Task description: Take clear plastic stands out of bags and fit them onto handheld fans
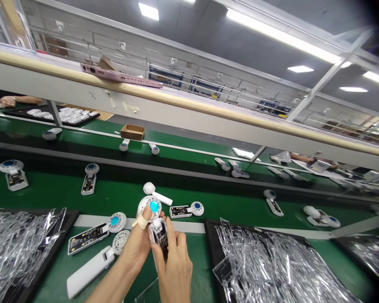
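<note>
Hands clenched: left hand [136, 248], finger taped, and right hand [174, 264] both grasp a white round-headed plastic fan [153, 210] with cyan hub over the green conveyor belt [217, 206]; a slipping grip could drop it, cracking its exposed circuit board [160, 235].

- Handheld fan [154, 214] between the left hand [136, 248] and right hand [174, 266], over the near belt [129, 198]
- Opened fans [87, 238] on that belt, left of the hands, and others ahead
- Trays [71, 216] of plastic sleeves [15, 252] on either side of the hands
- Cardboard box [132, 131] on a farther belt [183, 145], behind the near belt
</note>
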Available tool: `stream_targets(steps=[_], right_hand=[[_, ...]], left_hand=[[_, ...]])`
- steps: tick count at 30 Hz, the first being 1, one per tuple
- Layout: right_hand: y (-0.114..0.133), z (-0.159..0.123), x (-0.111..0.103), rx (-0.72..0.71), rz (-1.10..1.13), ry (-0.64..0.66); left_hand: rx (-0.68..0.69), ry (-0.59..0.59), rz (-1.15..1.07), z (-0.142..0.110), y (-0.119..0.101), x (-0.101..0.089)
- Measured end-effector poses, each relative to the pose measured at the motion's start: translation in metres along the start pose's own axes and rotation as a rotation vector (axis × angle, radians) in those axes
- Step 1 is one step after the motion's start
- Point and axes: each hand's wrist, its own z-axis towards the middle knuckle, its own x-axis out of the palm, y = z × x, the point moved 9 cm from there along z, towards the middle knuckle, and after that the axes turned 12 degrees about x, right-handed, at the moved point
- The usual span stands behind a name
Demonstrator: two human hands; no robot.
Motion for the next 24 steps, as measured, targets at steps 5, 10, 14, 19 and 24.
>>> stream_targets(steps=[5, 10, 14, 19, 24], right_hand=[[0.011, 0.0, 0.009, 0.042, 0.002, -0.03], [0.006, -0.005, 0.022, 0.048, 0.028, -0.005], [-0.006, -0.003, 0.032, 0.106, 0.126, 0.154], [0.006, 0.007, 0.024, -0.105, 0.02, 0.172], [-0.015, 0.025, 0.033, 0.177, 0.251, 0.145]], left_hand=[[0.05, 0.013, -0.018, -0.006, -0.007, 0.004], [0.079, -0.047, -0.022, -0.001, -0.015, 0.0], [0.068, -0.006, 0.011, 0.004, -0.012, -0.003], [-0.033, 0.102, 0.32, 0.006, -0.001, -0.014], [0.058, 0.053, 0.494, 0.015, -0.015, -0.028]])
